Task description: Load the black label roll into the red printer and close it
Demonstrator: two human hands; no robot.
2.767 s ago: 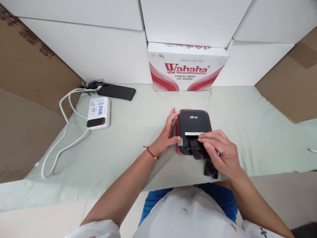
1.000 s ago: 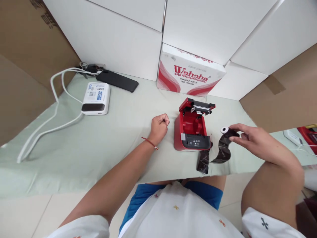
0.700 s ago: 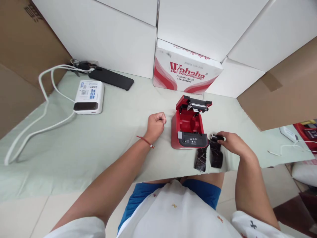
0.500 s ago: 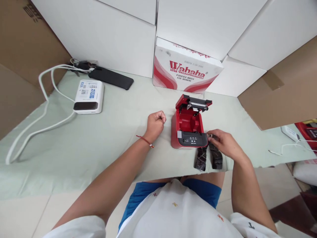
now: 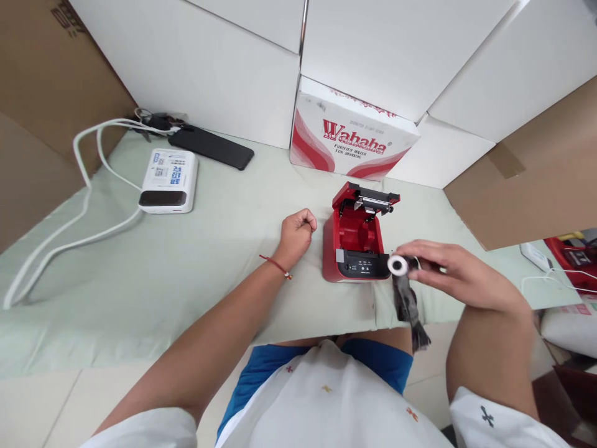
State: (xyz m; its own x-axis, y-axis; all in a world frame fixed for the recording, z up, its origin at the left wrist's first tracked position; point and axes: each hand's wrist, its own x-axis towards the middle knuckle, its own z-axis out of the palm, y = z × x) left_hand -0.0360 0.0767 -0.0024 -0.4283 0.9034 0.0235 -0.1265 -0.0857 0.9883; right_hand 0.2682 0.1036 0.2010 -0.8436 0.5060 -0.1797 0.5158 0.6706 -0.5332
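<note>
A red label printer (image 5: 330, 255) stands on the green cloth with its lid (image 5: 368, 198) raised and its red inner bay exposed. To its left rests my left hand (image 5: 297, 236), curled into a fist with nothing showing in it and apart from the printer. My right hand (image 5: 448, 267) pinches a small roll (image 5: 397, 266) at the printer's right front corner. The roll's white ring end and dark centre face the camera. From it a dark, crumpled strip (image 5: 407, 305) hangs down past the cloth's front edge.
A Wahaha carton (image 5: 354, 140) leans against white boxes behind the printer. At the left lie a black phone (image 5: 212, 147), a white device (image 5: 168, 180) and looping white cables (image 5: 77, 218). Cardboard (image 5: 527, 168) borders the right side, with a red object (image 5: 573, 258) beyond it.
My right hand has raised the roll and turned its white end into view. The dark strip, earlier in two lengths on the cloth, now hangs from it. My left hand stays in a fist.
</note>
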